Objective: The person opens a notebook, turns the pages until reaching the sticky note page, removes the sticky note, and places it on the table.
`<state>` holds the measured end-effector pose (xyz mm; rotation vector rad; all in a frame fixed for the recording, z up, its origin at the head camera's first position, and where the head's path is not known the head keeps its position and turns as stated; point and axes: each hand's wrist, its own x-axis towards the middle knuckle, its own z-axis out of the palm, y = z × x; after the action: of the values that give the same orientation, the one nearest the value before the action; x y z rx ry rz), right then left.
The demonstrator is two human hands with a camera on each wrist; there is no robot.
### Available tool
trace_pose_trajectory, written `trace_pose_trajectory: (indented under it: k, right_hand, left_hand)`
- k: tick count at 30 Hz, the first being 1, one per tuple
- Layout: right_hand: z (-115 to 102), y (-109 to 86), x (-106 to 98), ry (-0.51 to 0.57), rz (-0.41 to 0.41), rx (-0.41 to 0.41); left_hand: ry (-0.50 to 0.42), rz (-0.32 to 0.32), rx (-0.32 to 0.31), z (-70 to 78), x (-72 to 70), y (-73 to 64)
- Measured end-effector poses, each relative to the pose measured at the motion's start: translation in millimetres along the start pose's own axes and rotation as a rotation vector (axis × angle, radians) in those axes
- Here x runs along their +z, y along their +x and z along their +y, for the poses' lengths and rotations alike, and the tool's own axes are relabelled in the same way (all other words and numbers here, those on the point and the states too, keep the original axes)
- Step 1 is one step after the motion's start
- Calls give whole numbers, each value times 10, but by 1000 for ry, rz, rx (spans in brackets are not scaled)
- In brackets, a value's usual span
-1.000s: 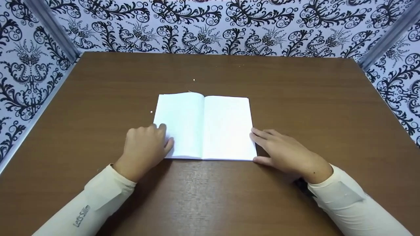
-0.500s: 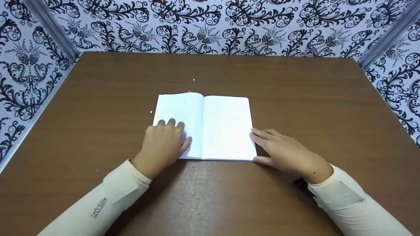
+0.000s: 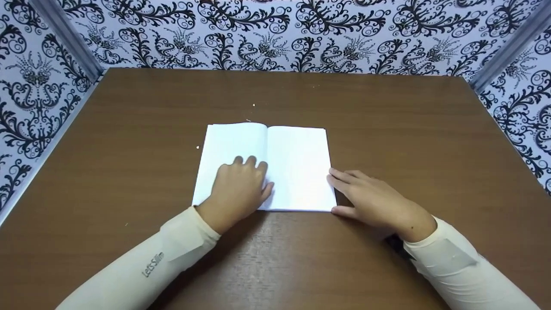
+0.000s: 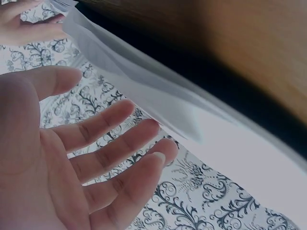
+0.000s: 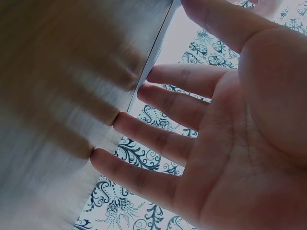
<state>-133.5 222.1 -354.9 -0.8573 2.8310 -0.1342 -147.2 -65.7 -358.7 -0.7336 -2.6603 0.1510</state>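
An open notebook (image 3: 297, 163) with blank white pages lies flat on the brown table. My left hand (image 3: 239, 189) is over the lower part of its left page, palm down, with fingertips close to the center fold. In the left wrist view that hand (image 4: 96, 148) has relaxed, slightly bent fingers right at the page surface, holding nothing. At the notebook's right edge rests my right hand (image 3: 370, 198), its thumb by the lower right corner. The right wrist view shows the right hand's fingers (image 5: 153, 136) spread and nearly straight, tips touching the table and the notebook's edge.
The wooden table (image 3: 387, 116) spreads around the notebook. White crumbs lie beyond and left of it. Walls with black floral patterned paper (image 3: 267, 38) stand behind the table and along both sides.
My left hand has slid right across the left page, from its outer edge to near the center fold. The right hand and the notebook have stayed nearly still.
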Motion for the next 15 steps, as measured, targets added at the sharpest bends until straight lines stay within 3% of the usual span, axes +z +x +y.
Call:
trace_pose_trajectory:
  k: [6,15]
  right_hand:
    - [2,7,3,-7,10,-9]
    - [-2,-4,4,-5,7,2]
  left_hand:
    - [2,-4,30,70,16,50]
    - [17,-63,64,154,21,92]
